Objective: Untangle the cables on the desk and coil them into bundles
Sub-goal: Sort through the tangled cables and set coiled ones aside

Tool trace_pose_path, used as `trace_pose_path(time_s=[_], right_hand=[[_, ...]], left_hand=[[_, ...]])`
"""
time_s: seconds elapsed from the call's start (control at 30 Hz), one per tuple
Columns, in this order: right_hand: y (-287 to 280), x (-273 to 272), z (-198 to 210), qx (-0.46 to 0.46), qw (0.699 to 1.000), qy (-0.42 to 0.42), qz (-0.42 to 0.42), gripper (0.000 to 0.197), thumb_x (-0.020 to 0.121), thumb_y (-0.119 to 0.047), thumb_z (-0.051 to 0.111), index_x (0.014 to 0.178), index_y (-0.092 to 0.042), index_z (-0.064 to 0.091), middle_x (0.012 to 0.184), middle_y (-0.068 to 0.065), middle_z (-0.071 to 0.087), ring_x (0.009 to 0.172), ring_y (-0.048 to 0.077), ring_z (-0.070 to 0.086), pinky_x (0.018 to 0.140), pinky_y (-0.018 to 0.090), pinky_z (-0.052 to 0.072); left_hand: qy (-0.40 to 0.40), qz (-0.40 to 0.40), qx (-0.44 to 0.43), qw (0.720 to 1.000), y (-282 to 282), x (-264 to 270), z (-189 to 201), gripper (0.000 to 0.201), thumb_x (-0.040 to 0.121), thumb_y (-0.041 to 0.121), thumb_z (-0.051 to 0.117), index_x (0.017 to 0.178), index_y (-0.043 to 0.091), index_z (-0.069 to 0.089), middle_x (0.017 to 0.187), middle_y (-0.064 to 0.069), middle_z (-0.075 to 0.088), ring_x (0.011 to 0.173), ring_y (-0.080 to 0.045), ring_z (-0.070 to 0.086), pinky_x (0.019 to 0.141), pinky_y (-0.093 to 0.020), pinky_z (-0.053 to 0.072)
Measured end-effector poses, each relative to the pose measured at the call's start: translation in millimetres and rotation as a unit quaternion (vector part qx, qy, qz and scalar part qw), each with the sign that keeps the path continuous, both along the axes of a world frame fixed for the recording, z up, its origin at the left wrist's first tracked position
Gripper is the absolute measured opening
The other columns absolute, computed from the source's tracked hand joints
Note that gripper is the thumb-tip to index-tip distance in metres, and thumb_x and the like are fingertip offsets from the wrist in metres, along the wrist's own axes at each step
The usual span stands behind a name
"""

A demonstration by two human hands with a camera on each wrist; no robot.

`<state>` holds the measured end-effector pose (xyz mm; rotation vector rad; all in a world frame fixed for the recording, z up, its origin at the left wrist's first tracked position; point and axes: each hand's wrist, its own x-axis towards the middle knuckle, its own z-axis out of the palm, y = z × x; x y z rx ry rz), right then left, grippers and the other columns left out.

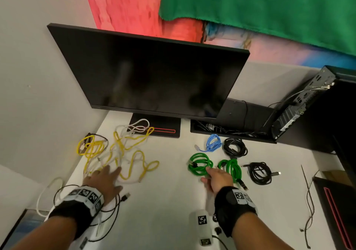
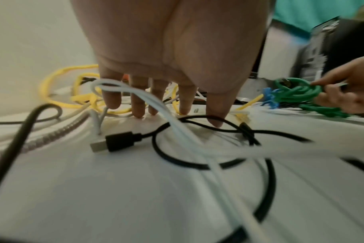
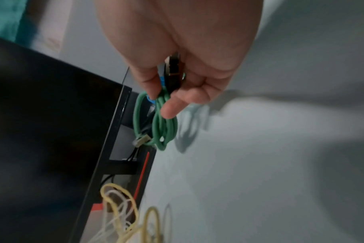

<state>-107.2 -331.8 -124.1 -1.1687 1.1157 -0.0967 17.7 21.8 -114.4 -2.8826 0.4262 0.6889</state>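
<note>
Cables of black and white [image 2: 199, 148] were left loose along the counter's [image 1: 163, 201] near edge, not yet sorted. Just beyond, the left hand [image 1: 105, 182] was laid flat with fingers spread on the yellow and white tangle [image 1: 117, 153], seemingly to pin it. A green coil [image 1: 200, 164] was pinched by the right hand [image 1: 217, 179] beside four finished bundles, grouped toward the far right, probably to keep them apart from the tangle.

Wall: plain white [image 1: 38, 37], left of and behind the tabletop.
Hangings: red-pink painted sheet [image 1: 131, 7], overlapped by green cloth [image 1: 260, 5].
Tabletop: white [image 1: 169, 188].
Monitor: dark screen [image 1: 150, 76], tilted, on black base [image 1: 163, 128].
Computer case: black [image 1: 308, 103], far right.
</note>
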Motion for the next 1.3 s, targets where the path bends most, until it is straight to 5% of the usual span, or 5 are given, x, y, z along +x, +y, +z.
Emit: trace_pose_path(time_s=[0.33,0.73,1.1,1.2,1.3], right_hand=[[7.0,16.2,9.2,-0.306,0.898,0.249,0.196,0.032,0.098,-0.033,0.055,0.109,-0.007,0.071,0.114,0.013,0.070,0.108,0.031,0.064,0.087,0.030,0.048],[43.0,-19.2,19.6,-0.422,0.888,0.128,0.131,0.035,0.093,-0.022,0.064,0.125,-0.008,0.060,0.129,0.016,0.049,0.091,0.030,0.058,0.085,0.031,0.044],[133.2,40.2,15.4,-0.478,0.580,0.073,0.656,0.035,0.092,-0.031,0.054,0.125,-0.022,0.055,0.126,0.007,0.044,0.113,0.035,0.053,0.094,0.042,0.046],[127.2,47.6,16.9,-0.485,0.604,0.083,0.627,0.030,0.096,-0.032,0.049,0.120,-0.016,0.059,0.124,0.010,0.047,0.109,0.035,0.057,0.094,0.040,0.048],[109.2,49.2,24.1,-0.486,0.642,0.056,0.590,0.035,0.095,-0.032,0.047,0.125,-0.017,0.055,0.126,0.008,0.046,0.108,0.033,0.060,0.093,0.036,0.049]], left_hand=[[0.042,0.009,-0.044,0.998,14.3,5.4,-8.1,0.088,0.083,0.071,0.040,0.154,0.035,0.005,0.163,-0.006,0.001,0.147,-0.038,0.011,0.118,-0.048,0.021],[0.110,0.049,-0.251,0.961,29.4,-2.1,11.3,0.048,0.089,0.052,0.059,0.135,0.039,0.049,0.158,0.005,0.022,0.146,-0.015,0.022,0.119,-0.030,0.018],[-0.002,0.058,-0.417,0.907,5.7,-24.6,34.8,0.032,0.087,0.007,0.065,0.112,0.026,0.059,0.125,0.000,0.047,0.106,-0.017,0.055,0.096,-0.029,0.045],[-0.068,0.119,-0.434,0.890,11.4,-19.5,44.3,0.043,0.084,0.005,0.066,0.124,0.019,0.056,0.132,-0.001,0.041,0.096,-0.017,0.059,0.088,-0.033,0.048],[-0.182,0.164,-0.400,0.883,19.2,-28.4,49.2,0.030,0.073,0.026,0.073,0.088,0.031,0.048,0.098,0.005,0.048,0.071,-0.015,0.052,0.063,-0.027,0.037]])
